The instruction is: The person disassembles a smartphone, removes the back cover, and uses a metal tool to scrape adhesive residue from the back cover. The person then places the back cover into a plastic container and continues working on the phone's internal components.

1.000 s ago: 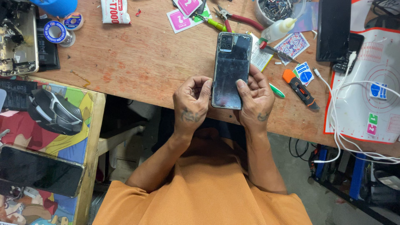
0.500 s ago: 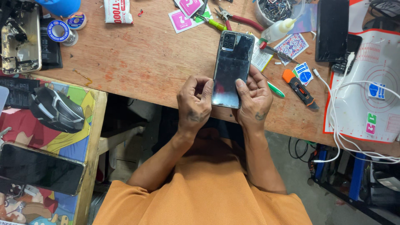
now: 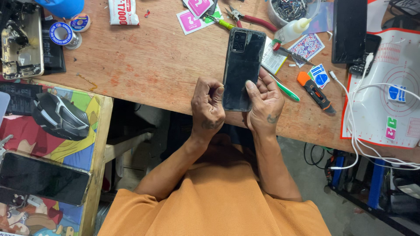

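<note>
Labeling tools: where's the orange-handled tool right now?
Head view: the orange-handled tool lies on the wooden table, right of the right hand, beside the white mat.

wooden bench [image 3: 144,65], pliers [image 3: 247,17], white mat [image 3: 393,87]

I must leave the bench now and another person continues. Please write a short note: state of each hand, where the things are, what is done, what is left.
Left hand: fingers curled against the left edge of the black rectangular smartphone, near its lower end.
Right hand: holds the phone's lower right edge, thumb on its back.
The phone lies back up, camera end away from the person, over the brown wooden workbench.
Within reach: orange-and-black pry tool, green-handled tool, red-handled pliers, small clear glue bottle.
Done: nothing visibly opened; the back cover looks closed.
Left: cannot tell whether the edge has started to lift.
</note>
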